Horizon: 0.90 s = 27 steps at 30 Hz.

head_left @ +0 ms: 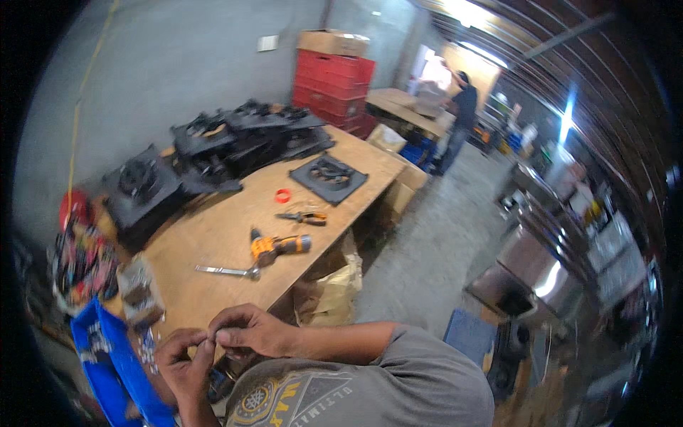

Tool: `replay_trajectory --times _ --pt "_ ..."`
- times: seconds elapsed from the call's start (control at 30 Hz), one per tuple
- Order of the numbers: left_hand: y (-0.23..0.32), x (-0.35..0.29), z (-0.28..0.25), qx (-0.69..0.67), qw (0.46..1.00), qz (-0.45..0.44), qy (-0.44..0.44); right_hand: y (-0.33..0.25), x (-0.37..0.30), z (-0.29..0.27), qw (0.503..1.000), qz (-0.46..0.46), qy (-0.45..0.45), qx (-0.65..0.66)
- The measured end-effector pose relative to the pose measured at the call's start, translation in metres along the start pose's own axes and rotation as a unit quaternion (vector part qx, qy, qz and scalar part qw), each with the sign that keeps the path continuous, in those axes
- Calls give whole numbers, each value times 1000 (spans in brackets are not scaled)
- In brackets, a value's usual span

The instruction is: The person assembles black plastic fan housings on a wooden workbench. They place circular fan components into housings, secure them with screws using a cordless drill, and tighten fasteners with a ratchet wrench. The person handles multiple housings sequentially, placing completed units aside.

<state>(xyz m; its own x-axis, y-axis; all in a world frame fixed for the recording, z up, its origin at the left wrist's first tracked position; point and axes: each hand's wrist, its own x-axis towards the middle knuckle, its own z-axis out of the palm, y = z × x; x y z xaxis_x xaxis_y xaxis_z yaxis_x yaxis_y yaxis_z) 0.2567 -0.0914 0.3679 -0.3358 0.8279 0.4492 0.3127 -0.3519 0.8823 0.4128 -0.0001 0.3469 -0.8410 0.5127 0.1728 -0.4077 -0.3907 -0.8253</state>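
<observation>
Left hand and right hand meet at the fingertips, seemingly pinching a small piece. At one o'clock from it, drill and panel lie on the worktop, unheld. Handling looks under way; how much is left, I cannot tell.
</observation>
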Motion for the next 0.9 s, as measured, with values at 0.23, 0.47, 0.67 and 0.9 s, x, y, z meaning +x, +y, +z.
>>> replay_trajectory --times 0.23,0.47,0.67,0.9 --pt "-30 29 37 -124 988 42 -84 -4 -12 -24 991 -101 84 -2" --pt "-26 49 78 -194 975 0 -113 -14 -24 -40 978 -155 139 26" --pt "-34 54 94 -218 970 6 -107 -15 -23 -48 969 -183 166 -1" --pt "-34 54 90 -176 978 -16 -110 -11 -17 -53 972 -181 151 -10"
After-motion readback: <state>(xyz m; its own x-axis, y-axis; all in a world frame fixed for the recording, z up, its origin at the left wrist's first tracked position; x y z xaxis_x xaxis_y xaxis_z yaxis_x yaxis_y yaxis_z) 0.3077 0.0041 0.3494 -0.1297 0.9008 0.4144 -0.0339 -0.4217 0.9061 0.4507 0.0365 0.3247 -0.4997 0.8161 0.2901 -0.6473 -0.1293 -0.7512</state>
